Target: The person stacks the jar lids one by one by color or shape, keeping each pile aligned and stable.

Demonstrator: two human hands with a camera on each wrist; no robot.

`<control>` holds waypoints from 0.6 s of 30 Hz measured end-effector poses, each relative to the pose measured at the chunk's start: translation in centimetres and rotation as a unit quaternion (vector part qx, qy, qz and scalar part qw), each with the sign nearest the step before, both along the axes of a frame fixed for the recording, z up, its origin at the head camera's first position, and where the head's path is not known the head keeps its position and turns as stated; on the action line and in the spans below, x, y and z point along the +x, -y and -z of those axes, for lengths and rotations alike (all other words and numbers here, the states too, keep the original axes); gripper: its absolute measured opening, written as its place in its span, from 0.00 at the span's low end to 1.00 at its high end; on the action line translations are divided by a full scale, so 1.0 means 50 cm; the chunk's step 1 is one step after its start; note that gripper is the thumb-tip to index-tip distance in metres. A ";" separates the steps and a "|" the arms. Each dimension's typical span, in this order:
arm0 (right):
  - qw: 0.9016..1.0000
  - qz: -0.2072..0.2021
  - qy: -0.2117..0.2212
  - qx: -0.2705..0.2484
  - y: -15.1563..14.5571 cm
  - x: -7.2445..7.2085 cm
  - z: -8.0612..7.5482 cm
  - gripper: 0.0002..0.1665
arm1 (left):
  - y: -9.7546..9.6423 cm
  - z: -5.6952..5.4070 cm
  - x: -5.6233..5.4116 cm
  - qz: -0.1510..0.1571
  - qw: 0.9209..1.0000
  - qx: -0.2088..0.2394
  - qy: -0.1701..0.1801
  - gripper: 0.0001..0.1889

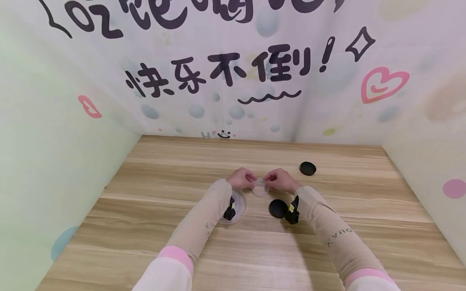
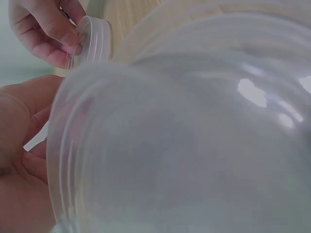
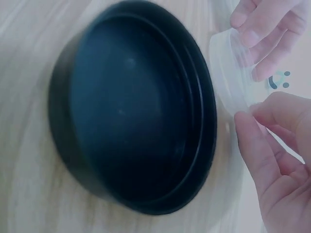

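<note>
Above the table, a shallow clear plastic lid with a ridged rim sits between my two hands. My left hand pinches its left edge with the thumb and fingers. At the right edge, my right hand pinches the rim, as the right wrist view also shows. Larger clear round plastic pieces lie beside my left wrist, partly hidden by the sleeve; close up in the left wrist view, they cover part of my left hand. Near my right wrist lies a black round lid, hollow side showing.
Another black round lid lies farther back on the right of the wood-grain table. A printed cloth wall rises behind the table's far edge, with pale walls at both sides.
</note>
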State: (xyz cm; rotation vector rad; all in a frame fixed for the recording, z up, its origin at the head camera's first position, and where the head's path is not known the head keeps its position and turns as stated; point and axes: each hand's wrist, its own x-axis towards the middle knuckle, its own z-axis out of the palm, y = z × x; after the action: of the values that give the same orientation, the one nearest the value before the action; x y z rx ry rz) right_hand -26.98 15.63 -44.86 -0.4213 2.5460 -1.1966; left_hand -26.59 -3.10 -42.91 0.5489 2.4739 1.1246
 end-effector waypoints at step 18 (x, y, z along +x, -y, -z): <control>0.999 -0.012 -0.038 -0.011 0.025 0.000 -0.040 0.10 | 0.038 0.028 -0.053 -0.007 1.000 0.018 -0.003 0.12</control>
State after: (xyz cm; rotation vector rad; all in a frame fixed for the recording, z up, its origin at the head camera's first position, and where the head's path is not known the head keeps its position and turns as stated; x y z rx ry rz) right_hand -26.97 14.38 -42.86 -0.5103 2.5868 -1.2227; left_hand -29.23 -4.98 -44.30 0.5470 2.4700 1.1768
